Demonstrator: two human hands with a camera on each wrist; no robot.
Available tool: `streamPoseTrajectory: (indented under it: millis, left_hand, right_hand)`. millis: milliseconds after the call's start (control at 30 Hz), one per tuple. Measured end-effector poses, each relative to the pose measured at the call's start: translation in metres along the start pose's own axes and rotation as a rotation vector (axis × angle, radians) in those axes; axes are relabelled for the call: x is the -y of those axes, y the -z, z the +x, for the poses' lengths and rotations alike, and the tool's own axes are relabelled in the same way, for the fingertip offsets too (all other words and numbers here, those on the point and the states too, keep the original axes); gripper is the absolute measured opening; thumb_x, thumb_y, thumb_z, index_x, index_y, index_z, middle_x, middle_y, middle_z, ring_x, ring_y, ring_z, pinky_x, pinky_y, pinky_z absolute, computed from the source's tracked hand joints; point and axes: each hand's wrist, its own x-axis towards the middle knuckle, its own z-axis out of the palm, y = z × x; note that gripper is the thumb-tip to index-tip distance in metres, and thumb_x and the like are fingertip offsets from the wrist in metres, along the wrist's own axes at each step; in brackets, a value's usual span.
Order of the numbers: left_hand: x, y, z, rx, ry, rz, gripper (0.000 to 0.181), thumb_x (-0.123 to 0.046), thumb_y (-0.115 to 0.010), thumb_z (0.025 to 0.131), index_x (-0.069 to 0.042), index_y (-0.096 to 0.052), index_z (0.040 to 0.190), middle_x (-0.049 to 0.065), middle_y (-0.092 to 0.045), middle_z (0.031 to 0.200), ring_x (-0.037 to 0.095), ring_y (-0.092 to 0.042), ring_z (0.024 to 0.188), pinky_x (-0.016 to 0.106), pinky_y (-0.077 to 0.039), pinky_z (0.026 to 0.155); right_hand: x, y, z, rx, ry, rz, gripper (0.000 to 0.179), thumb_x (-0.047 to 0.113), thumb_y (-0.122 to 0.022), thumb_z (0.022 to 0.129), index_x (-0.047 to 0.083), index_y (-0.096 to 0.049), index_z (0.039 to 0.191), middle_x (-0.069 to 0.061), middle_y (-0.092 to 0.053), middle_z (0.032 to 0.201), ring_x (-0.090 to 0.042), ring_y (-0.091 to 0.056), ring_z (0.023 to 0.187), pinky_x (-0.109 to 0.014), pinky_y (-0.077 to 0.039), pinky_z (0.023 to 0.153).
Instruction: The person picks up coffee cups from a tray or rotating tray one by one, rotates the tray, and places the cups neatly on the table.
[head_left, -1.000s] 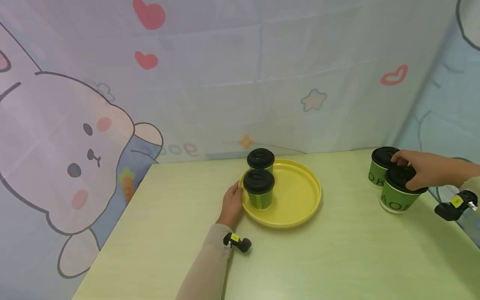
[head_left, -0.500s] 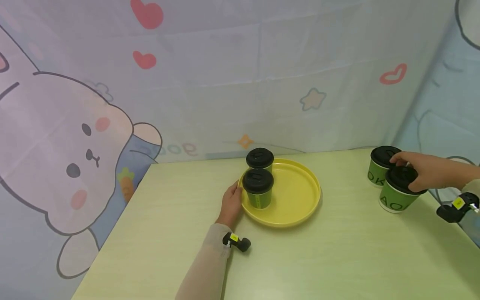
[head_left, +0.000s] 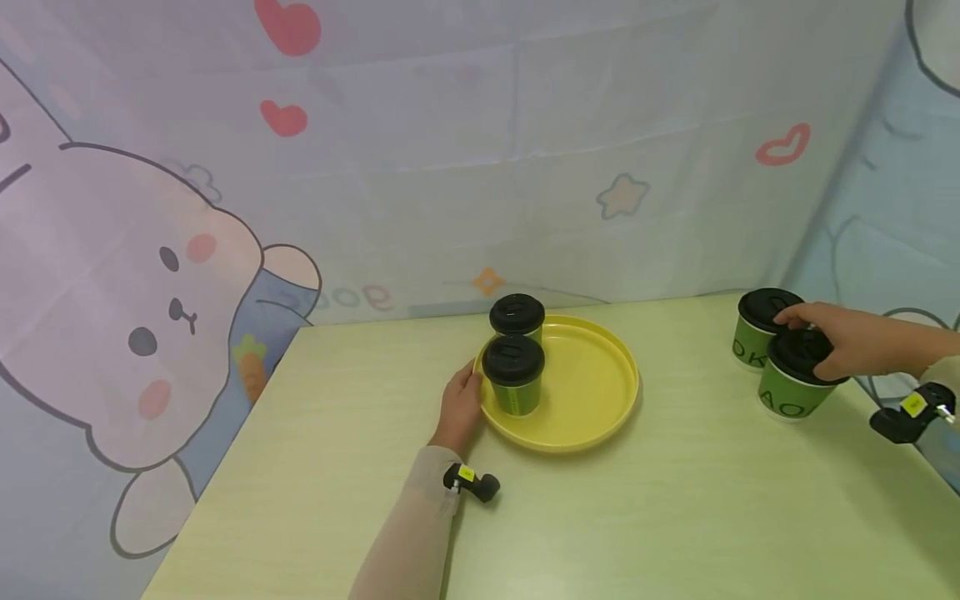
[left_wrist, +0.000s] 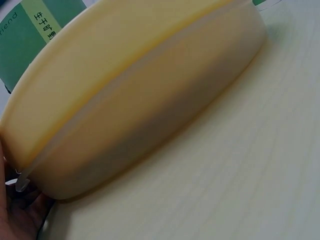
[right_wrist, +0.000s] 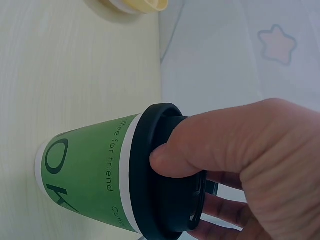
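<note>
My left hand (head_left: 458,407) grips the left edge of a round yellow tray (head_left: 588,392) on the table; in the left wrist view its fingers (left_wrist: 25,212) are at the tray's rim, partly hidden. Two green paper cups with black lids stand on the tray's left side, a front cup (head_left: 516,392) and a back cup (head_left: 517,314) partly behind it. At the right, my right hand (head_left: 862,340) pinches the black lid of another green paper cup (right_wrist: 90,170), thumb on the near side and fingers on the far side. A fourth lidded cup (head_left: 750,342) stands just behind it.
The pale table (head_left: 637,517) ends at a hanging cloth (head_left: 420,200) printed with a rabbit, hearts and a star. Another cloth (head_left: 892,200) hangs at the right. A thin cable (head_left: 911,313) shows behind the right hand.
Both hands keep their holds. The head view has drifted slightly. On the cup in the right hand, a little less of the lettering shows than before.
</note>
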Motion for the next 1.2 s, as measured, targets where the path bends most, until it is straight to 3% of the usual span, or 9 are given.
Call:
streamPoseTrajectory:
  millis: [533, 833, 1100, 1200]
  left_hand:
    - [0.001, 0.001, 0.001, 0.005, 0.009, 0.006, 0.051, -0.032, -0.04, 0.106, -0.011, -0.047, 0.152, 0.006, -0.047, 0.154, 0.025, -0.035, 0.147, 0.045, -0.027, 0.121]
    - [0.0, 0.0, 0.0, -0.002, -0.012, 0.013, 0.051, -0.032, -0.04, 0.105, -0.011, -0.048, 0.152, 0.006, -0.047, 0.154, 0.025, -0.036, 0.146, 0.045, -0.028, 0.12]
    - [0.0, 0.001, -0.001, -0.014, -0.019, 0.015, 0.05, -0.031, -0.041, 0.106, -0.011, -0.048, 0.151, 0.008, -0.047, 0.154, 0.025, -0.036, 0.146, 0.044, -0.028, 0.12]
    - [0.001, 0.002, 0.0, -0.012, -0.018, 0.012, 0.051, -0.031, -0.041, 0.106, -0.01, -0.047, 0.152, 0.008, -0.047, 0.154, 0.025, -0.036, 0.146, 0.043, -0.028, 0.12]
  right_hand:
    - [0.001, 0.0, -0.003, 0.006, 0.013, 0.036, 0.084, -0.005, -0.076, 0.073, -0.008, -0.034, 0.146, -0.038, -0.043, 0.136, -0.056, -0.044, 0.123, -0.054, -0.051, 0.086]
    - [0.003, 0.013, -0.007, -0.008, -0.002, 0.012, 0.089, 0.0, -0.082, 0.073, -0.013, -0.032, 0.145, -0.04, -0.042, 0.133, -0.055, -0.042, 0.121, -0.064, -0.049, 0.086]
    - [-0.003, 0.008, -0.007, 0.005, -0.023, -0.006, 0.089, 0.001, -0.082, 0.07, -0.014, -0.033, 0.143, -0.04, -0.049, 0.126, -0.055, -0.052, 0.114, -0.052, -0.055, 0.078]
    - [-0.005, 0.006, -0.007, -0.002, -0.018, -0.032, 0.088, 0.001, -0.082, 0.07, -0.013, -0.034, 0.142, -0.038, -0.051, 0.125, -0.054, -0.053, 0.114, -0.052, -0.054, 0.079]
